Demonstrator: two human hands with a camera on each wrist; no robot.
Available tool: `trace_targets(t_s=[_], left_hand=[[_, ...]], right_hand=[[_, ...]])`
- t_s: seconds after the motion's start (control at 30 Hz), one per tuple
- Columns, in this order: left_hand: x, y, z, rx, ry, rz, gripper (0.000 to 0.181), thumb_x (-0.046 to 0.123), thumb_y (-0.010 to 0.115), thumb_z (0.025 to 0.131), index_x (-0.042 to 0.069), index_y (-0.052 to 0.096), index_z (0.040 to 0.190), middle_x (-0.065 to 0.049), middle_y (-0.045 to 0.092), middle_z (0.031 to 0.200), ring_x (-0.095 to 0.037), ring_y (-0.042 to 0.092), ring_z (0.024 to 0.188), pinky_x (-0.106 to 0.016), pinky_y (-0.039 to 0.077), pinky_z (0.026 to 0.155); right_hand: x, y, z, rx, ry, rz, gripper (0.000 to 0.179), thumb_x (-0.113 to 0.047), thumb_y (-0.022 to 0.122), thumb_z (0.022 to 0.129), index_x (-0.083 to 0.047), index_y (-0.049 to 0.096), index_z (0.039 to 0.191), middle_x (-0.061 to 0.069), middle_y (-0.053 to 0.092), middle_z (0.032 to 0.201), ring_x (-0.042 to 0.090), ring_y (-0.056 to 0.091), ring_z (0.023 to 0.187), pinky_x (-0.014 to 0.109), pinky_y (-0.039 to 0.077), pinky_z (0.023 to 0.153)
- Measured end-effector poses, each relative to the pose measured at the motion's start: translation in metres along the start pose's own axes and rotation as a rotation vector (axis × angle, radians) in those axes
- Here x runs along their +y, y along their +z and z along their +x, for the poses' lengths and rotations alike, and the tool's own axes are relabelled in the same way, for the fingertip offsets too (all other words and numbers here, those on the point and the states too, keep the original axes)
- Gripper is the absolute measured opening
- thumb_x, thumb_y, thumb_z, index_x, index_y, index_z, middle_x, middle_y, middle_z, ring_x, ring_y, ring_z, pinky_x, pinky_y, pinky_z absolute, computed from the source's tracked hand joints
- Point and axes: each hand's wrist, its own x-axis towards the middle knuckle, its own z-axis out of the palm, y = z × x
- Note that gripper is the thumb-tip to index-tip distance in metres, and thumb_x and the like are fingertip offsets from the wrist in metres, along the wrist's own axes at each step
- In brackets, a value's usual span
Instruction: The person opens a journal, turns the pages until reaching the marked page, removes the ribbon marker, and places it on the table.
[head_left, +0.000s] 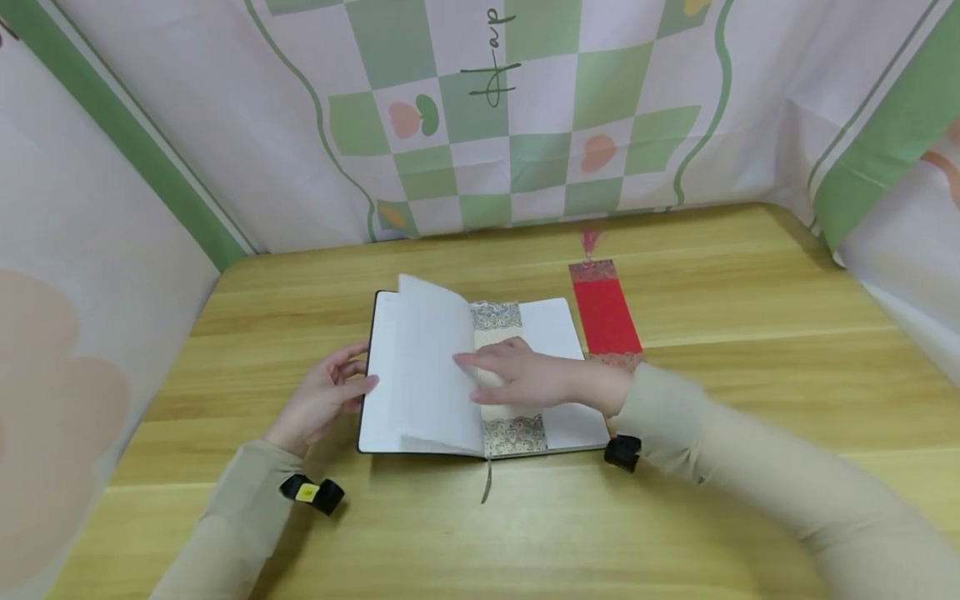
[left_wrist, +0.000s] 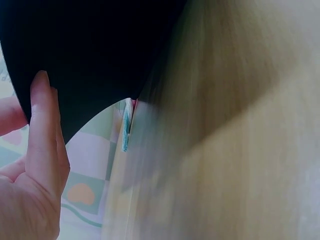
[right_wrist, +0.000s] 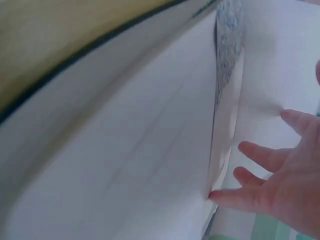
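An open notebook (head_left: 540,333) with a dark cover and blank white pages lies on the wooden table. My left hand (head_left: 322,396) holds its left edge, thumb on the page side and fingers against the black cover (left_wrist: 95,55), which is raised off the table. My right hand (head_left: 528,375) reaches over the notebook with fingers extended, touching a partly lifted white page (head_left: 438,358) near the fold. A beige bookmark (head_left: 513,435) with patterned ends lies along the fold, its middle partly hidden by that hand. In the right wrist view, the fingers (right_wrist: 262,155) are spread over the pages.
A red bookmark (head_left: 609,312) with a pink tassel (head_left: 590,242) lies right of the notebook, its lower end beside my right wrist. A thin ribbon (head_left: 487,483) hangs from the notebook's bottom. Patterned cloth (head_left: 472,179) borders the table (head_left: 750,292) at the back.
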Motion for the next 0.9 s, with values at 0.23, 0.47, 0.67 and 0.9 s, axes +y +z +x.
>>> trace_targets(t_s=[0.23,0.47,0.67,0.9], left_hand=[[-0.002,0.000,-0.001,-0.014,0.035,-0.027,0.059,-0.002,0.047,0.094,-0.002,0.022,0.147,0.004,0.053,0.099,-0.003,0.057,0.078,-0.020,0.051,0.067],[-0.003,-0.002,0.000,-0.013,0.021,-0.100,0.054,0.017,0.045,0.100,-0.002,0.024,0.146,0.008,0.056,0.099,-0.002,0.059,0.083,-0.022,0.052,0.071],[-0.004,-0.006,0.000,0.007,0.005,-0.046,0.059,0.006,0.053,0.094,-0.001,0.024,0.146,0.004,0.053,0.101,-0.003,0.055,0.080,-0.021,0.051,0.068],[-0.005,-0.002,0.002,0.001,0.017,-0.027,0.060,0.003,0.054,0.093,-0.001,0.025,0.146,0.002,0.054,0.101,-0.003,0.056,0.078,-0.021,0.051,0.067]], right_hand=[[-0.016,0.013,0.010,-0.075,0.116,-0.146,0.070,-0.051,0.054,0.091,-0.035,0.021,0.150,0.013,0.012,0.158,0.041,0.011,0.142,0.064,0.014,0.110],[-0.020,0.024,0.015,-0.018,0.135,-0.243,0.073,-0.049,0.059,0.089,-0.039,0.020,0.150,0.010,0.012,0.158,0.042,0.017,0.139,0.071,0.015,0.104],[-0.022,0.025,0.017,-0.005,0.130,-0.270,0.073,-0.050,0.059,0.088,-0.040,0.021,0.149,0.011,0.014,0.157,0.043,0.019,0.138,0.071,0.018,0.103],[-0.014,0.009,0.010,0.246,0.181,-0.129,0.068,-0.048,0.061,0.088,-0.024,0.035,0.147,0.016,0.018,0.155,0.042,0.019,0.140,0.063,0.035,0.100]])
